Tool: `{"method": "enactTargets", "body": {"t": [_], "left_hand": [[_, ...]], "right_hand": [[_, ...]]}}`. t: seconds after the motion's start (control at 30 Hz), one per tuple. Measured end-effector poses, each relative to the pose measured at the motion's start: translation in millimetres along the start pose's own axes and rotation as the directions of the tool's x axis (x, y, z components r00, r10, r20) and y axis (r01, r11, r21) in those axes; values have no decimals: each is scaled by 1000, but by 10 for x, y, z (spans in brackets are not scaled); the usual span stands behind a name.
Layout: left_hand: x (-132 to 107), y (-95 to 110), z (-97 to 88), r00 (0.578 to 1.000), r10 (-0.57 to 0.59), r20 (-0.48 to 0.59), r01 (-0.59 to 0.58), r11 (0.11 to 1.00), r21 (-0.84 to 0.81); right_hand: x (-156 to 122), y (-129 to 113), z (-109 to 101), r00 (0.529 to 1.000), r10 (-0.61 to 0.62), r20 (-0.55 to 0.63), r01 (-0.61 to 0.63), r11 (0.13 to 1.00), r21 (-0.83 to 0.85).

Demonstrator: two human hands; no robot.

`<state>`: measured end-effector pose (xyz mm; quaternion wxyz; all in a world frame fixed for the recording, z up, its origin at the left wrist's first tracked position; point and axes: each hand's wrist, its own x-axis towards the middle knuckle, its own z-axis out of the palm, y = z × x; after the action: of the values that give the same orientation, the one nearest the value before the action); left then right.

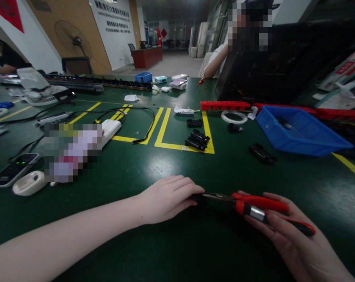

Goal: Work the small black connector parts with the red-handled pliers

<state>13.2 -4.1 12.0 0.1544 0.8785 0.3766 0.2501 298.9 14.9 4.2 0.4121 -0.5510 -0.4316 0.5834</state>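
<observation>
My right hand [294, 239] is wrapped around the red-handled needle-nose pliers [240, 204], whose jaws point left. At their tip, my left hand [167, 199] pinches a small black piece [198, 197] between thumb and fingers. Most of that piece is hidden by the fingers and dark against the green table, so its exact shape cannot be made out. Farther off, several black plastic parts [197, 140] lie within a yellow-taped outline. Another black part [262, 152] rests to the right, in front of the blue bin [300, 145].
A roll of clear tape [233, 117] lies near a long red strip [226, 105]. On the left are a white power strip [110, 131], black cables, a phone-like device [14, 169] and a white case [29, 183]. A person [218, 60] sits across the green table [130, 172].
</observation>
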Motion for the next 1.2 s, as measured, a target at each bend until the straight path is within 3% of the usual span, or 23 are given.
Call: {"method": "enactTargets", "body": {"t": [0.2, 0.33, 0.43, 0.6, 1.03, 1.2], "left_hand": [[-16, 18, 0, 1000, 17, -15, -17, 999, 34], [-22, 30, -4, 998, -3, -62, 5, 999, 31], [-29, 10, -10, 995, -39, -88, 40, 999, 17], [-41, -24, -5, 997, -17, -69, 20, 999, 43], [-45, -4, -7, 996, -35, -78, 33, 999, -23], [-35, 19, -2, 994, -56, -91, 51, 997, -54]], "right_hand": [[57, -80, -36, 1000, -29, -1, 28, 981, -193], [137, -138, -92, 988, -117, 99, 143, 934, -327], [146, -186, -106, 973, -159, 165, 210, 908, -363], [51, -286, -26, 971, -184, 152, 230, 890, -393], [31, -280, -4, 974, -97, 205, 144, 963, -228], [12, -235, -3, 969, -132, 210, 170, 969, -177]]}}
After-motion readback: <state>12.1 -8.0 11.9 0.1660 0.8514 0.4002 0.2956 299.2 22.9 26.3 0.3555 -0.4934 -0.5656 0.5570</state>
